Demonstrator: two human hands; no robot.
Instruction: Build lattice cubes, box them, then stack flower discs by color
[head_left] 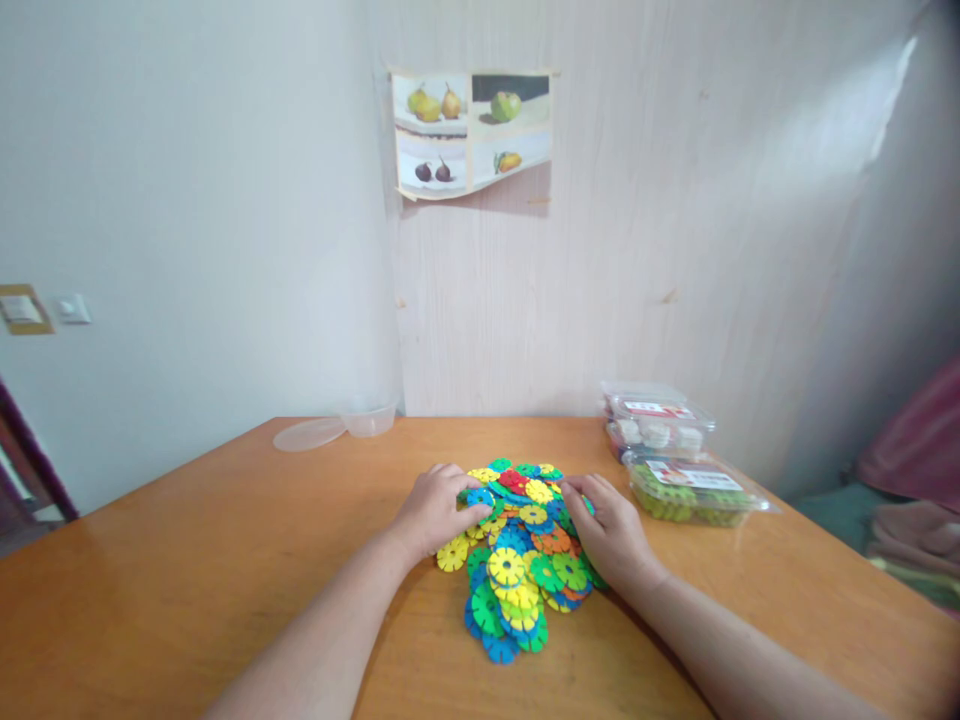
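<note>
A heap of notched plastic flower discs (514, 540) in yellow, green, blue, red and orange lies on the wooden table between my two hands. My left hand (439, 508) rests against the heap's left side, thumb and fingers apart, with a blue disc (480, 497) showing in the gap between them. On the opposite side my right hand (611, 530) lies along the heap's edge, fingers stretched forward and slightly bent, touching the discs. Neither hand visibly grips a disc. Some discs are hidden under my fingers and under other discs.
At the table's (225, 560) back left stand a clear plastic bowl (369, 420) and a round lid (309, 434). Clear containers sit at the right: one with green pieces (686, 500), others stacked behind (656, 425). A fruit picture sheet (472, 135) hangs on the wall.
</note>
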